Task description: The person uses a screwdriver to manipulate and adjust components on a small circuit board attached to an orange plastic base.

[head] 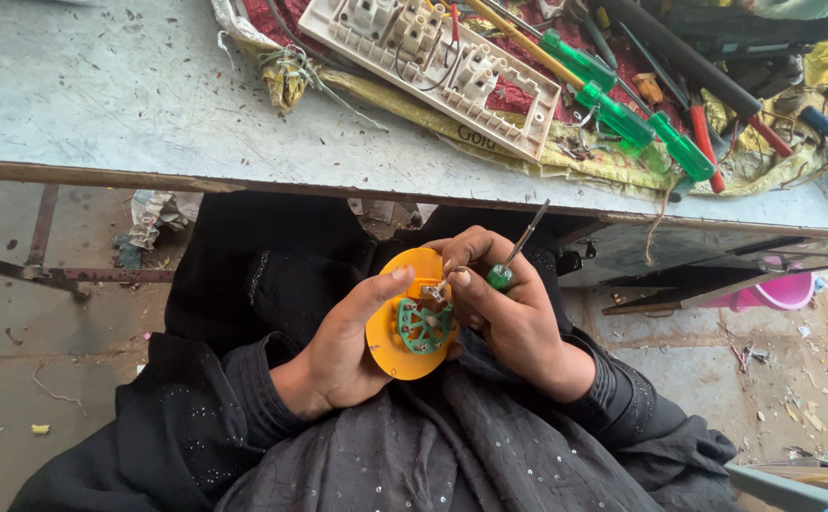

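Left fingers: the left hand (338, 356) wraps around the disc (412, 318) from 9 o'clock, its thumb stretched flat over the upper face and the other fingers hidden behind.
Right fingers: the right hand (504, 303) curls in from 3 o'clock, thumb and forefinger pinching a small metal part (436, 290) on the disc's upper edge; the remaining fingers fold round a screwdriver (514, 254).
Disc: round, orange, held over the lap between both hands, face tilted up toward the camera, below the tabletop's near edge.
Green piece: a spoked wheel-shaped insert (423, 327) sits on the disc, toward its 3 o'clock side.
Screwdriver: green handle tucked in the right hand, thin shaft sticking out toward 1 o'clock.
Clothing: black sleeves (243, 398) and a dark speckled cloth cover the lap.
Tabletop: a worn grey surface (101, 85) fills the picture's 12 o'clock band.
On the tabletop: a cream switch plate (433, 66) lying back-up at 12 o'clock; green-handled screwdrivers (623, 118) at 1 o'clock, amid wires and tools.
Floor: dusty, with a pink tub (779, 292) at 3 o'clock.
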